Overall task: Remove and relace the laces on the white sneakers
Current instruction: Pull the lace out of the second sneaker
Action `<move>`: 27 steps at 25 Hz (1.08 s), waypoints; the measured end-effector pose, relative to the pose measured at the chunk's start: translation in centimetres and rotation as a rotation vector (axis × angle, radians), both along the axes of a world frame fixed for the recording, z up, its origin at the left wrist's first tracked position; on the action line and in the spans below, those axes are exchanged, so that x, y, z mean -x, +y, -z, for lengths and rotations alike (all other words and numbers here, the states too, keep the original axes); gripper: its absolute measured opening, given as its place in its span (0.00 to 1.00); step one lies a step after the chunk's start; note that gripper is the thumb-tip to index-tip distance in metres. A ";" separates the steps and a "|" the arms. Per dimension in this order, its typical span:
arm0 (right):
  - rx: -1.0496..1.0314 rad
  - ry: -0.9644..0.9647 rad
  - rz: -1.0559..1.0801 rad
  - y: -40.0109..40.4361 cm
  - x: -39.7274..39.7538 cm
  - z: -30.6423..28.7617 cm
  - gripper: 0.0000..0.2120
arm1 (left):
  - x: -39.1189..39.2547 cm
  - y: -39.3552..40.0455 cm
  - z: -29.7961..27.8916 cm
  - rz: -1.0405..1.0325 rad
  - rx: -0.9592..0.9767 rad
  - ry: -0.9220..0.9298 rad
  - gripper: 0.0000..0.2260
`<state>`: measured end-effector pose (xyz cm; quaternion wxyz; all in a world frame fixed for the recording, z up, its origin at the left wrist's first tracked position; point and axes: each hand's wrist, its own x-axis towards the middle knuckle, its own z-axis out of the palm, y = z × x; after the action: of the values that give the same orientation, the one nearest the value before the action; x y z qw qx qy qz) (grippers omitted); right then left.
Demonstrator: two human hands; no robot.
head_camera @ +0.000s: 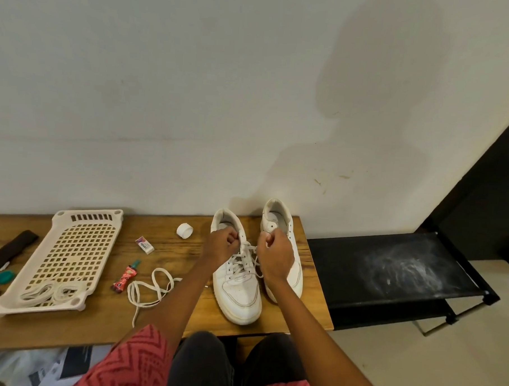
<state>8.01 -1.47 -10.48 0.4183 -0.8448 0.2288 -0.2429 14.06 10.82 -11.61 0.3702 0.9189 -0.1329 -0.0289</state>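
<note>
- left hand (pixel 220 245) and right hand (pixel 275 256) each pinching an end of the lace (pixel 246 251) over the left sneaker (pixel 237 282)
- right sneaker (pixel 286 246) just beside it, partly behind the right hand
- loose lace (pixel 150 290) lying on the surface (pixel 307 297), left of the shoes
- tray (pixel 66 257) further left, more laces in it

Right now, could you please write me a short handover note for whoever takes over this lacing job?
Left hand and right hand each pinch an end of the white lace at the top of the left white sneaker.
That sneaker is laced most of the way up.
The right white sneaker shows bare eyelets.
A loose white lace lies on the wooden table.
Left: finish this one, lace the other.
</note>
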 end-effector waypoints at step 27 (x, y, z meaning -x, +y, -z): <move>-0.306 0.345 -0.191 0.2 -4.3 0.3 0.08 | 0.8 0.2 1.0 -0.049 -0.089 -0.079 0.09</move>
<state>12.34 -1.23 -10.76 0.5172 -0.8184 0.2498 -0.0171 13.24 11.00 -12.66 0.3240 0.9379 -0.1235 0.0105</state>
